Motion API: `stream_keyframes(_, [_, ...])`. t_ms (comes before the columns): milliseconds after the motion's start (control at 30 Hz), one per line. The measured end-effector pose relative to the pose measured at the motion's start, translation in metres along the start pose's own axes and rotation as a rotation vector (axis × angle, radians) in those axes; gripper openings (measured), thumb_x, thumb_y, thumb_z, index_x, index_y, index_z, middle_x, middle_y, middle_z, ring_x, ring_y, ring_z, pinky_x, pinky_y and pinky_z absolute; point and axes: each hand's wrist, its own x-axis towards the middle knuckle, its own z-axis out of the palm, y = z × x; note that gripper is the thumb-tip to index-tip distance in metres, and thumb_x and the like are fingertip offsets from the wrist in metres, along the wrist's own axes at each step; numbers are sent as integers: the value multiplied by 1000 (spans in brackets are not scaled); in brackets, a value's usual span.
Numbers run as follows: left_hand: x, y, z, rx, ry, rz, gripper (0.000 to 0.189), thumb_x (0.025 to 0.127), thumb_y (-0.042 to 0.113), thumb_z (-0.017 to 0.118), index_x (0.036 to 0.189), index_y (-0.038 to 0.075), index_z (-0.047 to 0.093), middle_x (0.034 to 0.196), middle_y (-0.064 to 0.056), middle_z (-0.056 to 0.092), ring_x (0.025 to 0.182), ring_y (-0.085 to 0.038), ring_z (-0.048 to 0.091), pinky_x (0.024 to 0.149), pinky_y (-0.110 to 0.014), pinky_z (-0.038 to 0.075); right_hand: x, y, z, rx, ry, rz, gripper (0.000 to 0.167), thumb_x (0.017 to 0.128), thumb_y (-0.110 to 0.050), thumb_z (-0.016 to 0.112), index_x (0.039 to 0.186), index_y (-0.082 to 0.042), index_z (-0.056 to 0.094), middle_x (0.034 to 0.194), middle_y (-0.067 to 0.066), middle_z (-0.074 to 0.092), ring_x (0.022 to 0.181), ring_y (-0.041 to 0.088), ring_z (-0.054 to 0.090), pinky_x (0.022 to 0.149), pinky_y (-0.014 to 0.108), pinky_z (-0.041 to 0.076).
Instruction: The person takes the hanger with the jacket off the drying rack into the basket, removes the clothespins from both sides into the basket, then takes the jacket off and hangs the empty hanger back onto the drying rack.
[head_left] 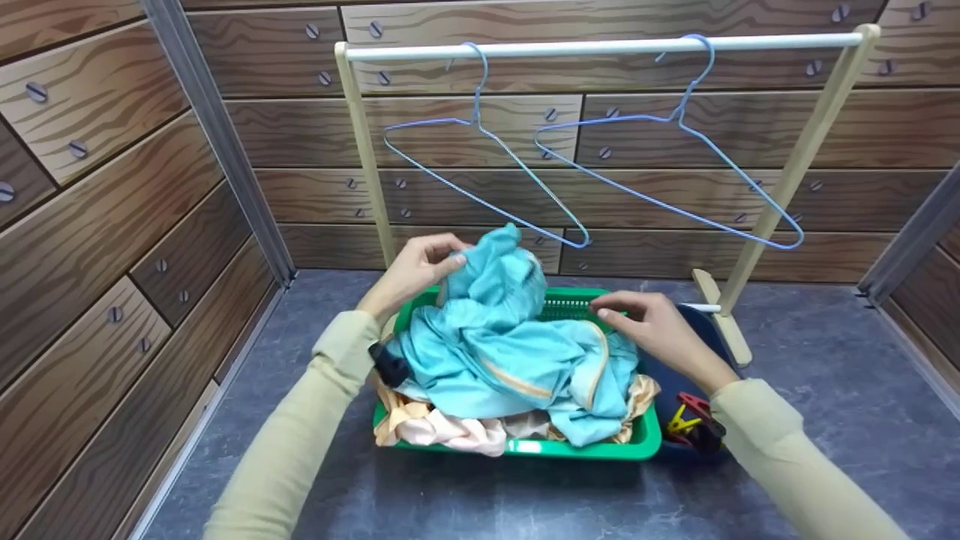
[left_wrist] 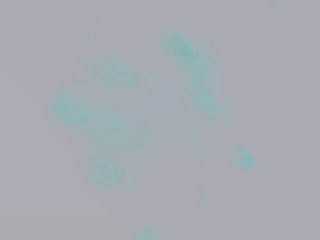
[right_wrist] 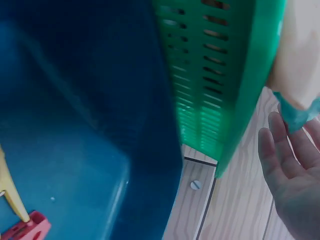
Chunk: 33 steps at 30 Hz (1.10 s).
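Observation:
My left hand (head_left: 415, 268) pinches a turquoise cloth (head_left: 510, 349) with pale orange edging, lifting a bunched part of it. The rest of the cloth lies crumpled over a green basket (head_left: 615, 451). Beneath it are peach fabric (head_left: 401, 424) and pale pink fabric (head_left: 469, 431). My right hand (head_left: 651, 328) hovers over the basket's right side, fingers loosely bent and holding nothing. In the right wrist view that hand (right_wrist: 297, 175) appears close to a turquoise corner (right_wrist: 295, 115); contact is unclear. The left wrist view is a grey blur with turquoise patches.
Two blue wire hangers (head_left: 480, 196) (head_left: 664, 201) hang from a white rail (head_left: 600, 47) on a wooden stand (head_left: 806, 165) behind the basket. A dark blue bin (right_wrist: 75, 150) with red and yellow clips (head_left: 694, 412) stands at the right. Wood-patterned walls enclose the grey surface.

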Motion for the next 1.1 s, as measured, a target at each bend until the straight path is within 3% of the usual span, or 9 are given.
stream_keyframes(100, [-11, 13, 4, 8, -115, -7, 15, 97, 12, 63, 106, 4, 73, 114, -6, 70, 106, -21, 64, 88, -35, 50, -7, -12, -2, 12, -7, 19, 29, 101, -21, 59, 124, -4, 66, 121, 16, 65, 104, 31, 62, 79, 32, 52])
stream_keyframes(200, [-23, 24, 12, 95, -228, -47, 15, 96, 10, 64, 106, 7, 74, 113, -3, 70, 109, -17, 63, 92, -35, 49, -11, -11, -2, 11, -4, 22, 30, 101, -24, 59, 124, -6, 67, 120, 12, 66, 106, 30, 62, 81, 32, 52])
stream_keyframes(300, [-28, 20, 18, 273, -327, -43, 16, 97, 12, 63, 107, 11, 75, 110, 1, 71, 105, -12, 63, 90, -32, 49, -12, 4, 0, 10, 6, 21, 35, 99, -34, 59, 124, -11, 68, 119, 4, 67, 105, 22, 63, 81, 32, 52])
stream_keyframes(400, [-31, 12, 22, 461, -396, -28, 17, 98, 10, 60, 104, 15, 75, 103, 5, 71, 89, -10, 63, 81, -31, 50, -12, 16, 2, 7, 14, 23, 40, 98, -40, 59, 124, -11, 68, 118, -1, 67, 102, 17, 63, 79, 32, 53])
stream_keyframes(533, [-29, 0, 29, 616, -466, -21, 24, 96, 2, 54, 85, 18, 69, 77, 8, 58, 66, -9, 46, 64, -27, 40, -14, 17, 3, 15, 22, 24, 38, 98, -38, 60, 124, -11, 68, 118, 0, 67, 99, 18, 64, 77, 32, 53])
stream_keyframes(667, [-28, -1, 33, 670, -505, -53, 25, 94, -2, 51, 75, 13, 54, 66, 2, 36, 60, -12, 33, 60, -27, 29, -15, 15, 3, 22, 23, 18, 37, 98, -37, 60, 123, -12, 69, 117, -1, 67, 99, 18, 64, 77, 32, 53])
stream_keyframes(900, [-28, -3, 30, 590, -523, -189, 22, 102, 11, 45, 86, 18, 59, 75, 2, 49, 64, -13, 42, 63, -30, 36, -20, 12, 1, 26, 37, 4, 29, 98, -38, 61, 119, -21, 70, 118, 0, 68, 105, 15, 63, 84, 30, 52])
stream_keyframes(1000, [-23, -1, 26, 520, -469, -241, 24, 106, 25, 40, 96, 15, 60, 80, 0, 51, 69, -13, 46, 68, -32, 39, -20, 12, 1, 22, 39, -6, 31, 98, -37, 61, 121, -17, 70, 118, 2, 68, 105, 16, 63, 84, 30, 51])
stream_keyframes(1100, [-14, 2, 20, 524, -363, -237, 24, 106, 27, 44, 104, 12, 63, 84, 0, 55, 71, -14, 49, 70, -34, 42, -20, 11, 1, 11, 34, -9, 35, 98, -37, 60, 122, -13, 69, 118, 1, 68, 104, 15, 63, 83, 30, 52])
